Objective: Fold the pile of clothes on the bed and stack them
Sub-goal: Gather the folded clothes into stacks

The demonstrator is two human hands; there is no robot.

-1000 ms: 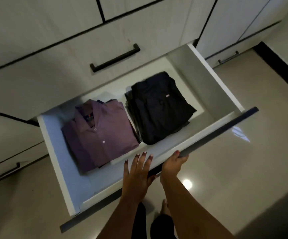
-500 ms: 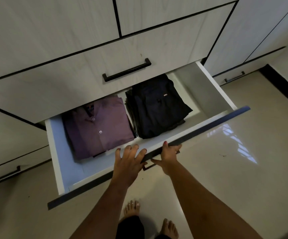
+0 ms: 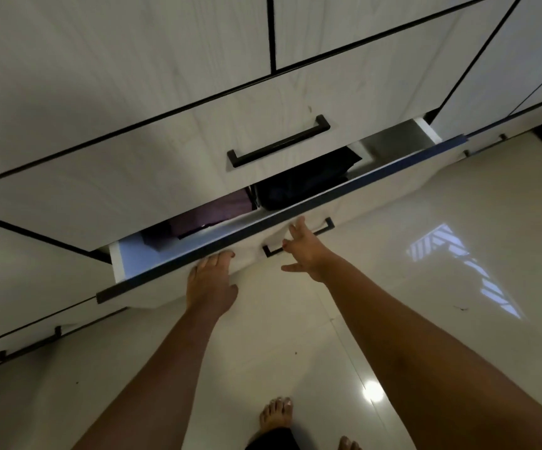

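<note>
A white wardrobe drawer [image 3: 376, 196] stands only a little way out. Inside it a strip of a folded purple shirt [image 3: 211, 214] shows on the left and a strip of a folded black garment [image 3: 305, 181] on the right; the rest of both is hidden under the drawer above. My left hand [image 3: 211, 284] lies flat against the drawer front, fingers spread, holding nothing. My right hand [image 3: 305, 251] is in front of the drawer's black handle [image 3: 324, 227], fingers apart, just off the drawer front.
Above is a shut drawer with a black bar handle [image 3: 279, 141]. More shut drawers and wardrobe doors run left and right. The glossy tiled floor [image 3: 425, 287] reflects a window. My bare feet [image 3: 276, 414] stand at the bottom edge.
The drawer has slid far in, from wide open to a narrow gap. Both hands followed its front edge forward, and most of the two folded garments went out of sight.
</note>
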